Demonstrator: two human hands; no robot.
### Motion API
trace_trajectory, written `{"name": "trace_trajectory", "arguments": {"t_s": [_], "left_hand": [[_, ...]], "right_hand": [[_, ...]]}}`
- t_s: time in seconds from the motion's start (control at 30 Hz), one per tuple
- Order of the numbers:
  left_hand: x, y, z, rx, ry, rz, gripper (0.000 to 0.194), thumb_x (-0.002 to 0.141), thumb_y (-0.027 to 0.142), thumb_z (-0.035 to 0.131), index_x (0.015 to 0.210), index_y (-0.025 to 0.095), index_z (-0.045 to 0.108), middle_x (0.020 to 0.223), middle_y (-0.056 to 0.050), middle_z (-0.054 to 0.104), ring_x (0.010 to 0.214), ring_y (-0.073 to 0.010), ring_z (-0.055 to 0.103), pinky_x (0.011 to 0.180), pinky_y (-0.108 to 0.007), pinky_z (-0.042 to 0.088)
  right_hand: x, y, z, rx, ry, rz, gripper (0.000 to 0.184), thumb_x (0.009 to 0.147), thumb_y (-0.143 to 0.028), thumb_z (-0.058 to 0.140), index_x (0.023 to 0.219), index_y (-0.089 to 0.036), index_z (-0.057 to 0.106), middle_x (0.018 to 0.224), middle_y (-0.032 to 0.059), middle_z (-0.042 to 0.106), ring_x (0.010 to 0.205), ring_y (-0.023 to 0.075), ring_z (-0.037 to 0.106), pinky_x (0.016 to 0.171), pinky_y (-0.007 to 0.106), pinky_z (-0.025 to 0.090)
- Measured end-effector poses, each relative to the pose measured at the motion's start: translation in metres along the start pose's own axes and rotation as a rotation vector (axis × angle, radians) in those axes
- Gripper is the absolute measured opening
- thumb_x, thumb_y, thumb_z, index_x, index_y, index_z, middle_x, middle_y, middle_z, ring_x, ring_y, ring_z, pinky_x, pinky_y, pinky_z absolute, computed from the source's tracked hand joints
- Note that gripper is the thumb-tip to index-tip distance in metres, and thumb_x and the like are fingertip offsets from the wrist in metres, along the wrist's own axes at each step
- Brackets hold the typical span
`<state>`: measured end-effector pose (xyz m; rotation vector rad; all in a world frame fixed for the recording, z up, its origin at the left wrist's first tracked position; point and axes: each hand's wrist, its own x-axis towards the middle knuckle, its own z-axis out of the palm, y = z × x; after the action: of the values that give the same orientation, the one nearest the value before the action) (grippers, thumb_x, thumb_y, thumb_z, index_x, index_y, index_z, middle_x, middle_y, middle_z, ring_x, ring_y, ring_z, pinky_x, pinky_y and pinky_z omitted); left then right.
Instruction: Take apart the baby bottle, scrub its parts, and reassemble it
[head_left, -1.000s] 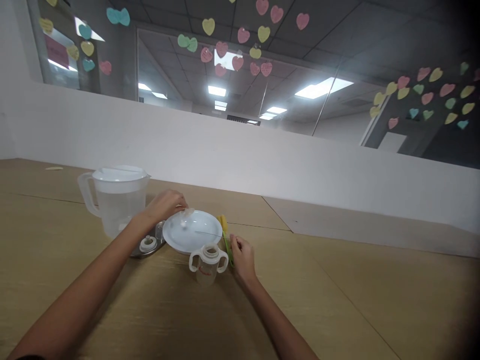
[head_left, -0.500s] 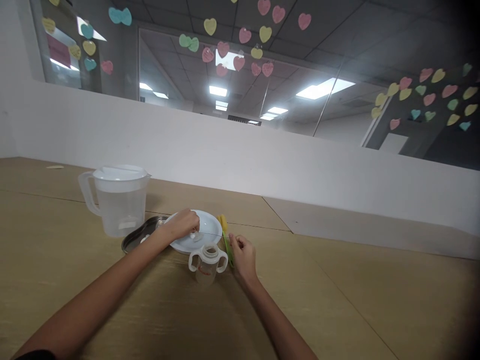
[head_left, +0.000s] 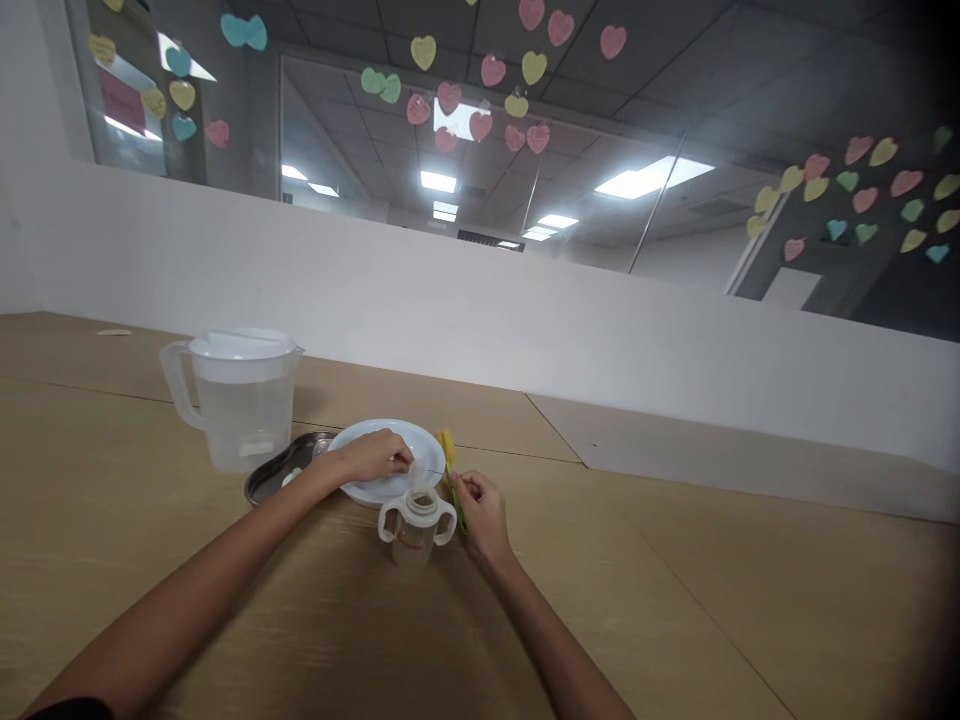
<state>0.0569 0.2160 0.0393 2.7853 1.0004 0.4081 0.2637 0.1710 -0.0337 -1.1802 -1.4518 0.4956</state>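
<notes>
My left hand (head_left: 373, 461) is closed over the near side of a white plate (head_left: 390, 437), pinching a small clear piece that barely shows. My right hand (head_left: 480, 505) is closed in a pinch on the end of a thin rod (head_left: 433, 471), which reaches left toward my left hand. Just in front of both hands a clear two-handled baby cup (head_left: 415, 525) stands upright with no lid. A green-handled brush with a yellow sponge tip (head_left: 447, 443) lies beside my right hand, against the plate's right edge.
A clear lidded pitcher (head_left: 238, 402) stands at the left on the wooden table (head_left: 675, 600). A metal tray (head_left: 271, 480) with a small white part lies under my left forearm. A white wall (head_left: 525, 310) runs along the table's far edge.
My left hand came from the tray's far side, over the plate, toward the cup with the small clear piece. My right hand stayed almost still. The white part left on the tray is now mostly hidden.
</notes>
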Motion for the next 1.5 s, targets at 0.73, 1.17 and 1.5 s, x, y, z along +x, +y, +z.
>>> {"name": "trace_trajectory", "arguments": {"t_s": [0.73, 1.17, 1.5], "left_hand": [[-0.033, 0.082, -0.068, -0.376, 0.227, 0.123, 0.029, 0.086, 0.031, 0.043, 0.078, 0.012, 0.064, 0.077, -0.002, 0.063, 0.077, -0.0161, 0.055, 0.070, -0.022, 0.041], [-0.026, 0.069, -0.049, -0.144, -0.096, 0.135, 0.022, 0.088, 0.027, 0.049, 0.092, 0.021, 0.069, 0.128, -0.006, 0.051, 0.108, -0.0190, 0.053, 0.089, -0.023, 0.038], [-0.039, 0.051, -0.060, 0.008, -0.085, -0.071, 0.038, 0.084, 0.018, 0.049, 0.121, 0.026, 0.055, 0.124, -0.003, 0.057, 0.114, -0.0183, 0.051, 0.093, -0.027, 0.037]], "right_hand": [[-0.005, -0.003, 0.000, -0.037, -0.019, -0.044, 0.044, 0.081, -0.051, 0.048, 0.058, -0.014, 0.052, 0.052, -0.0042, 0.036, 0.051, 0.0088, 0.032, 0.049, 0.020, 0.024], [-0.007, -0.009, -0.002, -0.054, -0.027, -0.055, 0.044, 0.080, -0.051, 0.048, 0.059, -0.013, 0.056, 0.051, -0.0035, 0.039, 0.051, 0.0093, 0.035, 0.049, 0.020, 0.026], [-0.007, -0.009, -0.001, -0.034, -0.053, -0.025, 0.046, 0.080, -0.055, 0.048, 0.058, -0.014, 0.053, 0.051, -0.0040, 0.038, 0.051, 0.0094, 0.034, 0.049, 0.020, 0.026]]}}
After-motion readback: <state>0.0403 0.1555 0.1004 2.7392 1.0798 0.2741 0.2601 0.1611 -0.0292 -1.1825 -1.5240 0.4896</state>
